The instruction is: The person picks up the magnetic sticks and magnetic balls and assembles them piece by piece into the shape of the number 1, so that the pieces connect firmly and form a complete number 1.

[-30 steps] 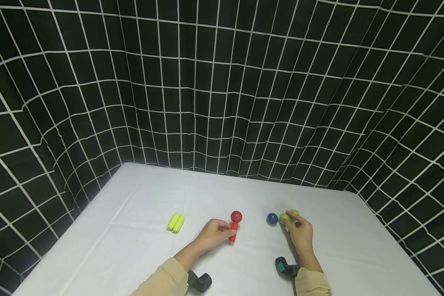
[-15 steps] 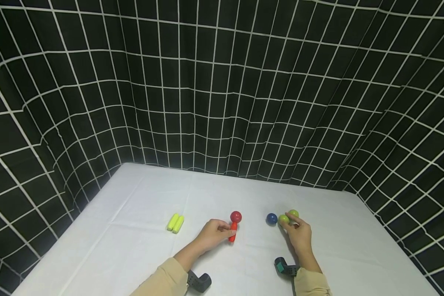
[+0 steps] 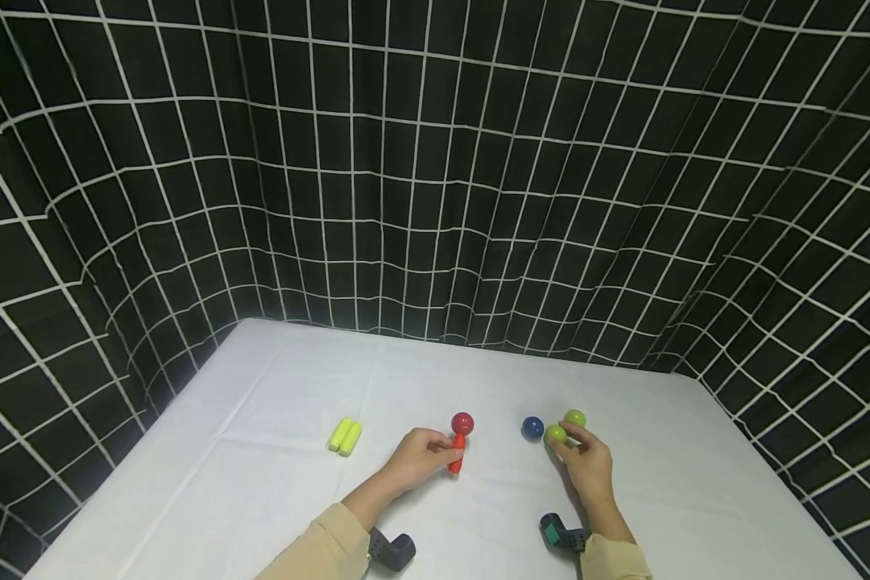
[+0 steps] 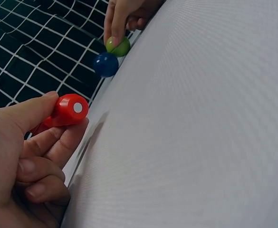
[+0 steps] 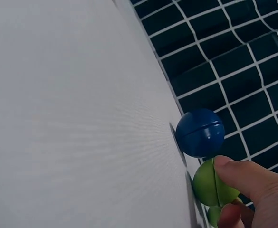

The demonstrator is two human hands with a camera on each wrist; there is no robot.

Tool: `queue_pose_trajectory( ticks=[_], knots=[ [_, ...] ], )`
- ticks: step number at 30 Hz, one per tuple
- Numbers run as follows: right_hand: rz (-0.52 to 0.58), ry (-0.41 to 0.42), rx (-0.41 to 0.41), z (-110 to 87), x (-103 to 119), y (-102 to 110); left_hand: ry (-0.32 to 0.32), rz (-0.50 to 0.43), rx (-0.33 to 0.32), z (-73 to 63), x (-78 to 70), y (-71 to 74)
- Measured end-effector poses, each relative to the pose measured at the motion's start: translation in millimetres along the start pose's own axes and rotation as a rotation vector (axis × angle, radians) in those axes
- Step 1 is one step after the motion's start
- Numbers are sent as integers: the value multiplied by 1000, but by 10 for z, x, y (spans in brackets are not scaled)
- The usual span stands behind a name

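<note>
Head view. Left hand (image 3: 418, 461), lower centre of frame: thumb and fingers closed in a pinch on a red rod (image 3: 458, 443); red ball (image 3: 462, 423) at the rod's upper end. Right hand (image 3: 589, 466), lower right: thumb and finger pinch a green ball (image 3: 555, 435). Blue ball (image 3: 532, 428) just left of it; second green ball (image 3: 576, 417) above and right, near the fingers. Two yellow rods (image 3: 350, 439) lie side by side on the desk (image 3: 261, 483), left of the left hand.

Left wrist view. Rod, left of centre, gripped between thumb and fingers; pale disc (image 4: 77, 108) on its end faces the camera. Blue and pinched green balls at upper centre.

Right wrist view. Thumb on the pinched green ball, lower right; blue ball just above it, contact uncertain. Second green ball mostly hidden below.

Judgement: step in hand is grasping, one piece per hand. Next move calls for a steady rod and a firm pinch, clear of the neighbouring balls.
</note>
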State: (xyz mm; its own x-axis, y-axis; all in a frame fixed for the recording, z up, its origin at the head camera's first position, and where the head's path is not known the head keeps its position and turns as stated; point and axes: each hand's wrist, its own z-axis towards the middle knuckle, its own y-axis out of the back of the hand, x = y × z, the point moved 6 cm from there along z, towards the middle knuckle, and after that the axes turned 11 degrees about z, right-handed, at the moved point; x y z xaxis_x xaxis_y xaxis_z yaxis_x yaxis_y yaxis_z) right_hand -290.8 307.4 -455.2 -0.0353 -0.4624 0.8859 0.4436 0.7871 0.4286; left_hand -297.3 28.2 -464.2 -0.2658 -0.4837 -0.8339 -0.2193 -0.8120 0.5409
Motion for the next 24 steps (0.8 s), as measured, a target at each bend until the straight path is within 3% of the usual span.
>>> queue_pose_trajectory(
  ticks=[8, 18, 24],
  knots=[
    [-26, -12, 24, -131, -13, 15, 12, -58, -6, 10, 33, -5],
    [-9, 63, 39, -358, 70, 25, 18, -113, 5, 31, 44, -10],
    [-27, 57, 42, -428, 95, -18, 39, -123, -5, 50, 67, -1]
  ],
)
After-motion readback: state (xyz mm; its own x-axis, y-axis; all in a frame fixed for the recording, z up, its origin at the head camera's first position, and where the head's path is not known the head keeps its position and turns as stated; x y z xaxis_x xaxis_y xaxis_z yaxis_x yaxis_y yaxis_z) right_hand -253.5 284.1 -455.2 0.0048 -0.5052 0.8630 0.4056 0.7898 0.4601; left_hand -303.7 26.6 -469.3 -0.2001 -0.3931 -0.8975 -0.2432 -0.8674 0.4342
